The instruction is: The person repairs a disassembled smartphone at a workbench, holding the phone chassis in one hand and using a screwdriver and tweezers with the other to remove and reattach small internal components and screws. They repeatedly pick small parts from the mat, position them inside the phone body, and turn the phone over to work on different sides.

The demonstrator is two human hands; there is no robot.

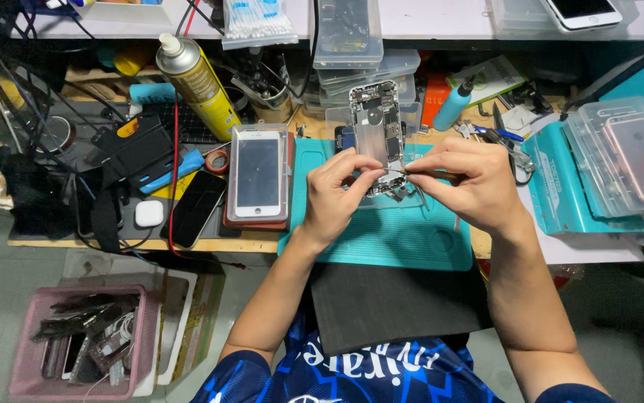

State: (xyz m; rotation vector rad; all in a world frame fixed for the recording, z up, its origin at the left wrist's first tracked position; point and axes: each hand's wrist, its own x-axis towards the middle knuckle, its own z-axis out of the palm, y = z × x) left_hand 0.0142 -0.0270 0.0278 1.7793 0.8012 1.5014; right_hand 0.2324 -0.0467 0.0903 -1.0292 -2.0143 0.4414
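The opened phone lies with its insides up on the teal mat, which sits on the desk in front of the person. All places below are given from this phone.

The left hand rests at the phone's lower left corner, its fingers curled in and pinched against the lower edge; its grip is closed on the phone's bottom end. The right hand is just to the right of the lower edge, its grip closed on a thin tool whose tip points left and meets the phone's bottom, close to the left fingertips.

To the left of the phone stands a white phone face up in a clear case, and further left a black phone lies tilted, with a small white case beside it. Up and to the left a yellow spray can leans. Just behind the phone are stacked clear boxes. To the upper right lies a blue bottle. Well to the right a clear box with a pink phone rests on a teal tray. Far down to the left, on the floor, a pink basket holds phone parts.
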